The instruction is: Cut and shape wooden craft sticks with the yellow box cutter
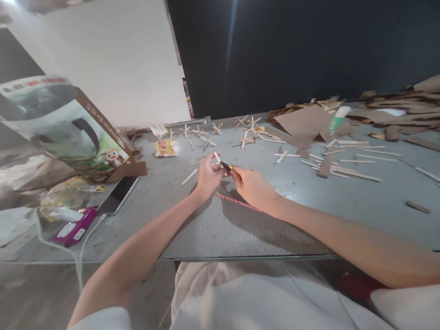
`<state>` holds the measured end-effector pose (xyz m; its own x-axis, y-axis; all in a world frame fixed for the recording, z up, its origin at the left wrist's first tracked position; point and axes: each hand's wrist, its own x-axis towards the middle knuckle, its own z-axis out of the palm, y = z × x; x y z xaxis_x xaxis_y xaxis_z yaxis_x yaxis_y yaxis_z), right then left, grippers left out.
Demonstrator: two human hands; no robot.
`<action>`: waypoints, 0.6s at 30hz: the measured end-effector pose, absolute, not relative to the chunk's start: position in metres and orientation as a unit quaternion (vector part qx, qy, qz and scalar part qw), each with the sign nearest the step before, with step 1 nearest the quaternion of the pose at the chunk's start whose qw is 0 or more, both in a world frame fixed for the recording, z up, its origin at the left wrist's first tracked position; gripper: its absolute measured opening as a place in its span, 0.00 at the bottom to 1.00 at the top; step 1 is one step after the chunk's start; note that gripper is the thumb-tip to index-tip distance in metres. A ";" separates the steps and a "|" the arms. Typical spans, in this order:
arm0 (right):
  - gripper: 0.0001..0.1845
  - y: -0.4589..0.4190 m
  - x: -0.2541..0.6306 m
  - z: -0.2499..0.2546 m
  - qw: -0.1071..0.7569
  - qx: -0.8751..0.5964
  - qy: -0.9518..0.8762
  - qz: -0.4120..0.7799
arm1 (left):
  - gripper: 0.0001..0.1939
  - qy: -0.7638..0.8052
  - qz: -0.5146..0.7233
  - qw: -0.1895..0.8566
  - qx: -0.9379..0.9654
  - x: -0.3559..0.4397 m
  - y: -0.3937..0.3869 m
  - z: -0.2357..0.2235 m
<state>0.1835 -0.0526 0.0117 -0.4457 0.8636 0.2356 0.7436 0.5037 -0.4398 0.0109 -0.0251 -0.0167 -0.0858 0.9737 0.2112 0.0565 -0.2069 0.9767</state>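
Over the middle of the grey table, my left hand pinches a pale wooden craft stick that points up and away from me. My right hand is closed around a black and yellow utility knife, its front end against or right beside the stick; the blade is too small to make out. Below my hands lies a red patterned strip, partly hidden by my right wrist. One loose craft stick rests left of my left hand. Star shapes of crossed sticks stand beyond my hands.
Several loose craft sticks and a glue tube lie right, near cardboard pieces. On the left are a printed box, a phone, a purple packet and a white cable. A yellow packet sits further back.
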 end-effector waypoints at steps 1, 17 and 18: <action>0.21 -0.052 0.183 0.011 0.219 -0.478 -0.839 0.138 | 0.29 0.477 0.560 0.413 0.537 0.011 -0.025 -0.017; 0.21 -0.057 0.183 0.014 0.194 -0.504 -0.835 0.110 | 0.24 0.459 0.559 0.410 0.556 0.013 -0.031 -0.015; 0.22 -0.056 0.183 0.012 0.205 -0.495 -0.837 0.108 | 0.24 0.459 0.562 0.407 0.555 0.013 -0.031 -0.014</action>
<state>0.1835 -0.0562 0.0123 -0.4256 0.8733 0.2371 0.7844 0.4867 -0.3844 0.0130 -0.0311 -0.0140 -0.0515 0.9668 0.2505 0.0524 -0.2478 0.9674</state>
